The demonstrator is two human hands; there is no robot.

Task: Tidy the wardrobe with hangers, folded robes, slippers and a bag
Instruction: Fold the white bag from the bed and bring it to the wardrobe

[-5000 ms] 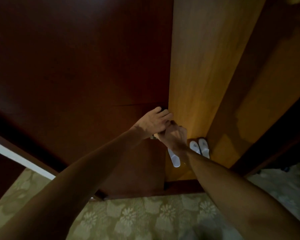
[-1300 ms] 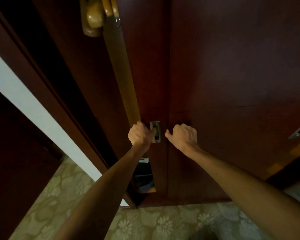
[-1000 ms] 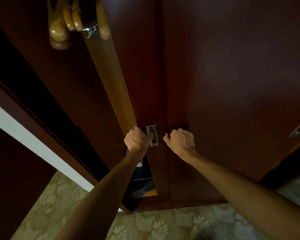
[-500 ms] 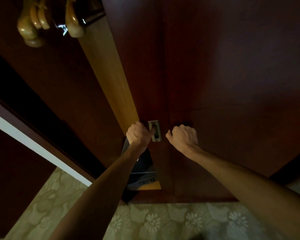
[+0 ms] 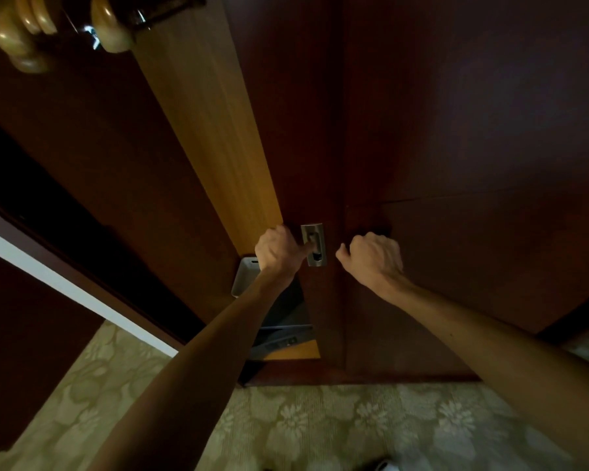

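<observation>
Two dark red sliding wardrobe doors meet in front of me. My left hand (image 5: 279,249) grips the edge of the left-hand door (image 5: 286,113), its thumb in the recessed metal handle (image 5: 313,244). My right hand (image 5: 371,260) is curled against a dark recess on the right-hand door (image 5: 473,130); its fingertips are hidden. Through the narrow gap left of the door edge I see the light wood interior panel (image 5: 211,130). Several wooden hangers (image 5: 24,32) hang at the top left. No robes, slippers or bag are visible.
Low in the gap sit a grey rounded object (image 5: 244,277) and a dark box (image 5: 283,321) on the wardrobe floor. Floral green carpet (image 5: 320,426) lies below. A white strip (image 5: 65,283) and a dark wall run along the left.
The gap at the left door edge has widened a little over the last second. Five seconds ago the right side stood open with white slippers in view; it is now covered.
</observation>
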